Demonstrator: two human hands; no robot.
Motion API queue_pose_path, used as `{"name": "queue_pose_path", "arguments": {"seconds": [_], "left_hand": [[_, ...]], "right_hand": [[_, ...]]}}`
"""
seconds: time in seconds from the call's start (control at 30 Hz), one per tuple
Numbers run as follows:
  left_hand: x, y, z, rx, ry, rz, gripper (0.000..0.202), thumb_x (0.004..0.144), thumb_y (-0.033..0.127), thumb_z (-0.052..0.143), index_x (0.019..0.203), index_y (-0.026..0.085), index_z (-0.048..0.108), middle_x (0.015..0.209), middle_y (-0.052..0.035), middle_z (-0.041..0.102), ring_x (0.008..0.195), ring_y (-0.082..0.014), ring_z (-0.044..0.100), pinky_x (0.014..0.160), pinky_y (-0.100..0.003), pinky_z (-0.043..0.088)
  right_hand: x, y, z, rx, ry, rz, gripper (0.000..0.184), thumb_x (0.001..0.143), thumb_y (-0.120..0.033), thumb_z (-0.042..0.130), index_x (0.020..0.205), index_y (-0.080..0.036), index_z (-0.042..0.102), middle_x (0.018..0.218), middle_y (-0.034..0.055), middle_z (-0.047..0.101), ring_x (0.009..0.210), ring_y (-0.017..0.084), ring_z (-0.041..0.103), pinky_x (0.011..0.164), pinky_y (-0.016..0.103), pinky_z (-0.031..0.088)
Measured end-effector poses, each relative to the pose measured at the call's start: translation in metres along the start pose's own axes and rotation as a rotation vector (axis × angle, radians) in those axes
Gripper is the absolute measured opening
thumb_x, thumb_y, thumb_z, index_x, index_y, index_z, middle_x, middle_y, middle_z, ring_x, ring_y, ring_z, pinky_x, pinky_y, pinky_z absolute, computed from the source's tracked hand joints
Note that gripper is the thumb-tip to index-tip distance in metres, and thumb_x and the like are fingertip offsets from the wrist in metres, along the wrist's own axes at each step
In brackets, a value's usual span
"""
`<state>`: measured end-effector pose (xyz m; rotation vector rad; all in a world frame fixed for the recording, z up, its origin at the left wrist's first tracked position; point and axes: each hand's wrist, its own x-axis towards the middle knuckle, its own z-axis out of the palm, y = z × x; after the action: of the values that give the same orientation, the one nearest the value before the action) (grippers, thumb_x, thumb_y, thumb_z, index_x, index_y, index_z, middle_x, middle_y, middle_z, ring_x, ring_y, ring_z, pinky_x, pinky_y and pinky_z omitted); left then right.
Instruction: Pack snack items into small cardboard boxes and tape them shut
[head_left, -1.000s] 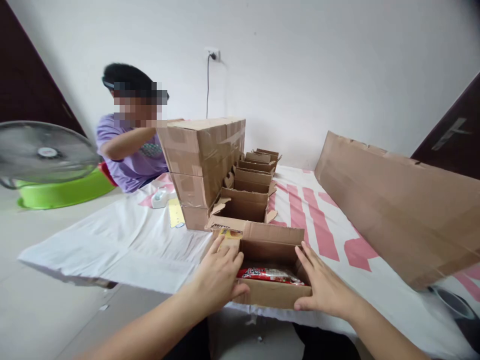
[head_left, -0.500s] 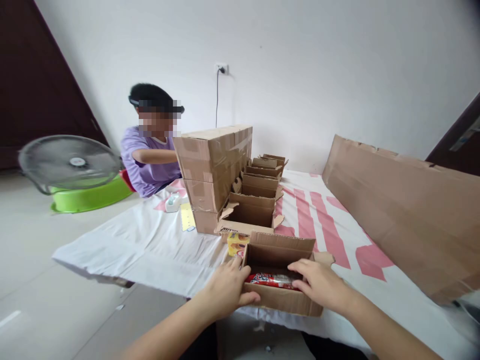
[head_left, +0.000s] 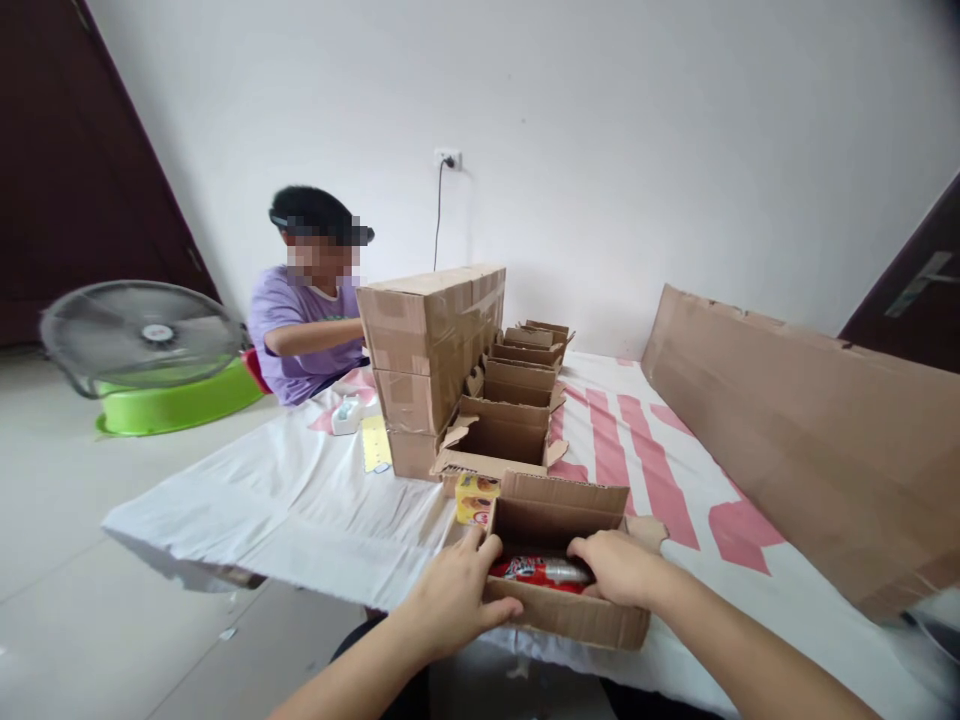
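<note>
In front of me, at the near edge of the table, stands a small open cardboard box (head_left: 566, 612) with its flaps up. Inside lies a shiny red packet (head_left: 536, 571) with white lettering and a silvery part. My left hand (head_left: 461, 590) holds the box at its left front corner, thumb on the front wall and fingers over the left side. My right hand (head_left: 619, 568) reaches in over the right side, fingers curled about the packet's right end; its fingertips are partly hidden. A yellow printed carton (head_left: 475, 498) sits just behind the box's left corner.
Several open cardboard boxes (head_left: 502, 432) run back in a row beside a stack of taped boxes (head_left: 405, 400). A large cardboard sheet (head_left: 795, 440) stands on the right. A person (head_left: 307, 310) in purple sits far left, near a fan (head_left: 150, 332). A tape dispenser (head_left: 349, 415) lies on the cloth.
My right hand has moved deeper into the box and closed about the packet's right end, and the packet has shifted a little. My left hand stays on the box. The view has tilted slightly.
</note>
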<state>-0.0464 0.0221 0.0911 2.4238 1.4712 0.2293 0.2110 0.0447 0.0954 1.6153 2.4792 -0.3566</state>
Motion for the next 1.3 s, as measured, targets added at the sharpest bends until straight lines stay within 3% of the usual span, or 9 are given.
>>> {"name": "queue_pose_path", "arguments": {"seconds": [0.17, 0.27, 0.47, 0.6, 0.8, 0.9, 1.0, 1.1, 1.3], "left_hand": [[0.0, 0.001, -0.007, -0.013, -0.02, -0.02, 0.042, 0.072, 0.054, 0.067, 0.098, 0.022, 0.056, 0.106, -0.0069, 0.059, 0.094, -0.0274, 0.063, 0.079, -0.035, 0.048], [-0.002, -0.006, -0.015, -0.003, -0.032, -0.047, 0.045, 0.066, 0.055, 0.071, 0.095, 0.023, 0.057, 0.106, -0.0062, 0.06, 0.091, -0.0273, 0.064, 0.077, -0.034, 0.048], [-0.009, -0.029, -0.028, 0.017, -0.017, -0.137, 0.034, 0.073, 0.048, 0.063, 0.095, 0.021, 0.06, 0.103, -0.0083, 0.064, 0.093, -0.0297, 0.065, 0.08, -0.038, 0.049], [-0.013, -0.03, -0.029, -0.016, -0.014, -0.145, 0.054, 0.078, 0.046, 0.06, 0.125, 0.02, 0.055, 0.129, -0.0141, 0.057, 0.114, -0.0315, 0.06, 0.096, -0.042, 0.045], [-0.01, 0.007, -0.059, 0.058, 0.409, -0.153, 0.058, 0.083, 0.056, 0.054, 0.128, 0.018, 0.055, 0.127, -0.0177, 0.057, 0.123, -0.0375, 0.051, 0.103, -0.052, 0.039], [0.013, 0.034, -0.085, -0.104, 0.487, 0.078, 0.075, 0.072, 0.052, 0.071, 0.136, 0.022, 0.046, 0.142, -0.0144, 0.049, 0.134, -0.0362, 0.04, 0.111, -0.052, 0.032], [0.059, 0.054, -0.106, -0.489, 0.213, 0.362, 0.092, 0.058, 0.038, 0.084, 0.139, 0.024, 0.041, 0.136, -0.0105, 0.057, 0.122, -0.0309, 0.055, 0.105, -0.045, 0.043], [0.115, 0.06, -0.116, -0.922, 0.202, 0.283, 0.073, 0.048, 0.022, 0.089, 0.114, 0.016, 0.058, 0.111, -0.0105, 0.07, 0.102, -0.0295, 0.067, 0.089, -0.04, 0.054], [0.192, 0.051, -0.109, -1.049, 0.431, 0.085, 0.062, 0.062, 0.026, 0.086, 0.111, 0.012, 0.051, 0.117, -0.0176, 0.066, 0.106, -0.0287, 0.065, 0.093, -0.042, 0.052]], "right_hand": [[-0.006, -0.004, -0.007, 0.064, 0.078, 0.023, 0.016, 0.074, -0.023, 0.062, 0.085, -0.024, 0.073, 0.088, 0.0071, 0.076, 0.087, 0.028, 0.07, 0.077, 0.035, 0.045], [-0.021, -0.005, -0.022, 0.15, 0.205, 0.054, 0.025, 0.08, -0.019, 0.052, 0.097, -0.025, 0.071, 0.099, 0.0045, 0.074, 0.096, 0.025, 0.067, 0.084, 0.036, 0.045], [-0.059, 0.017, -0.034, 1.171, 0.498, -0.044, 0.041, 0.087, -0.047, 0.055, 0.119, -0.022, 0.06, 0.11, 0.0069, 0.07, 0.1, 0.025, 0.065, 0.086, 0.037, 0.051], [-0.073, 0.028, -0.021, 1.468, 0.552, -0.035, 0.045, 0.08, -0.052, 0.065, 0.113, -0.021, 0.064, 0.109, 0.0082, 0.07, 0.097, 0.027, 0.066, 0.088, 0.041, 0.052], [-0.083, 0.024, -0.025, 1.533, 0.557, -0.048, 0.045, 0.077, -0.052, 0.069, 0.108, -0.021, 0.064, 0.106, 0.0075, 0.071, 0.088, 0.024, 0.068, 0.082, 0.038, 0.055], [-0.079, 0.02, -0.043, 1.455, 0.568, -0.081, 0.046, 0.076, -0.051, 0.071, 0.109, -0.019, 0.064, 0.103, 0.007, 0.071, 0.09, 0.023, 0.067, 0.079, 0.035, 0.054], [-0.066, 0.023, -0.064, 1.386, 0.59, -0.055, 0.051, 0.074, -0.053, 0.072, 0.109, -0.018, 0.063, 0.096, 0.0064, 0.071, 0.08, 0.022, 0.067, 0.068, 0.034, 0.055], [-0.045, 0.038, -0.085, 1.404, 0.748, -0.057, 0.06, 0.076, -0.06, 0.065, 0.117, -0.017, 0.058, 0.099, 0.0079, 0.071, 0.078, 0.021, 0.067, 0.067, 0.034, 0.054], [0.01, 0.068, -0.101, 1.383, 0.897, -0.022, 0.078, 0.069, -0.068, 0.065, 0.13, -0.022, 0.049, 0.134, 0.0114, 0.058, 0.123, 0.028, 0.054, 0.093, 0.039, 0.051]]}}
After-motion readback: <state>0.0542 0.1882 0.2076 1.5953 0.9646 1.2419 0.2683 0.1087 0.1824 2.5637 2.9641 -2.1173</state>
